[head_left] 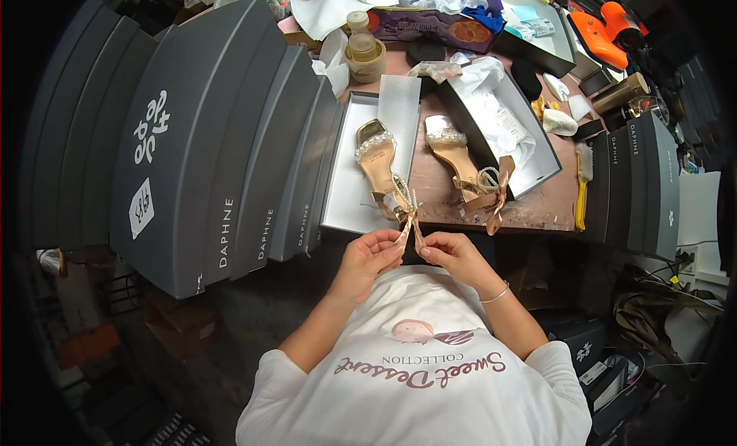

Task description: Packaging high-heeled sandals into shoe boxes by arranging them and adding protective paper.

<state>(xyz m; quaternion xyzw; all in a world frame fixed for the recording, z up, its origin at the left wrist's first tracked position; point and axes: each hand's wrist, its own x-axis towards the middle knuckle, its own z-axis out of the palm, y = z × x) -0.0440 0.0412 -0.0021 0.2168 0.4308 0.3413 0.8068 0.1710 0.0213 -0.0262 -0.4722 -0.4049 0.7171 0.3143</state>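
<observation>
Here the brown table (430, 189) is seen spread beneath the open white box (345, 193) — and to the left of that box, dark grey boxes (184, 162) are lined up. To its right, a second open box (537, 170) is part-filled with white tissue paper (487, 97). Over the white box a beaded sandal (376, 166) is laid, toe pointed away; just right of the box, the matching sandal (459, 162) is placed. At the box's near edge, the satin ribbon (405, 233) is gripped: one part is pinched between left hand (371, 260) thumb and fingers, another by the right hand (458, 258) — both pinches closed, side by side.
</observation>
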